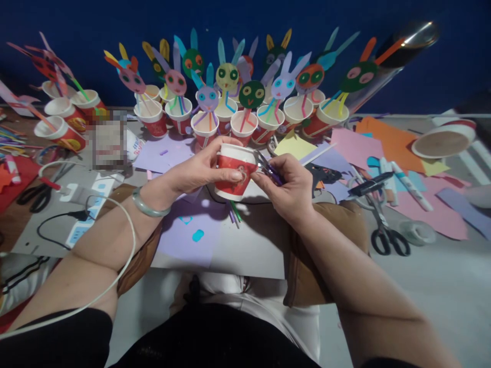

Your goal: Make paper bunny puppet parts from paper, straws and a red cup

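Note:
My left hand (pixel 215 166) is wrapped round a red and white paper cup (pixel 233 161), holding it upright above the table with the thumb across its front. My right hand (pixel 291 186) closes on small scissors (pixel 271 171) with a dark purplish handle; their metal part touches or lies very near the cup's right side. The fingers hide much of the scissors. Below the cup, several purple and green straws (pixel 235 214) stick out over a lilac paper sheet (pixel 187 245). A blue paper scrap (pixel 198 235) lies on that sheet.
Behind my hands stand several red cups (pixel 205 130) with paper rabbit heads on straws. To the right are coloured papers (pixel 391 145), black-handled scissors (pixel 389 240), white markers (pixel 412 189), a tape roll (pixel 418 232) and a tipped cup (pixel 443 140). A white cable (pixel 130 225) crosses my left arm.

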The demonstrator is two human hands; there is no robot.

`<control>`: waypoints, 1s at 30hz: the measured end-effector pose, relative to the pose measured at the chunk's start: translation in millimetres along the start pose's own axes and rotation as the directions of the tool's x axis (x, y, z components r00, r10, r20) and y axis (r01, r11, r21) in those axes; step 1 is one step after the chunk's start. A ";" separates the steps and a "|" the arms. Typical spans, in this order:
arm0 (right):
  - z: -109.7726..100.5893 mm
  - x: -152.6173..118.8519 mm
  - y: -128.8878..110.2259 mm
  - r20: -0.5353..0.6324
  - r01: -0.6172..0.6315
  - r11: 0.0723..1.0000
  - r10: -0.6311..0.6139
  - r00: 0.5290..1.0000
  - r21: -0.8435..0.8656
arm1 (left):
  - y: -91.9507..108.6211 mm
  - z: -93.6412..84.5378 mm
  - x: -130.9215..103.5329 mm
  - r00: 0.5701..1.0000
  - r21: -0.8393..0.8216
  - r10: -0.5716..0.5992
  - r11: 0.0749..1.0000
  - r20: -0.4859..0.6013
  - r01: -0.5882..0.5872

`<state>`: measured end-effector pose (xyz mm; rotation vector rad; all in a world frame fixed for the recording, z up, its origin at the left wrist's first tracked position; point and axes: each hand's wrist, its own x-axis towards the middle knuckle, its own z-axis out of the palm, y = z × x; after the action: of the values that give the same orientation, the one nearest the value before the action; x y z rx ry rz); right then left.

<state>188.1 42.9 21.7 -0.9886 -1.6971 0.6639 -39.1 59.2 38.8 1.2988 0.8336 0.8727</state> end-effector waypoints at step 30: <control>0.7 -2.5 -5.5 0.052 0.037 0.999 -0.037 0.998 0.002 | 14.1 -4.8 3.1 0.971 0.174 0.186 0.972 -0.151 -0.159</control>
<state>186.2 37.9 24.7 -0.9443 -1.7564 0.6717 -43.0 65.0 52.3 1.4705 0.9475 1.0820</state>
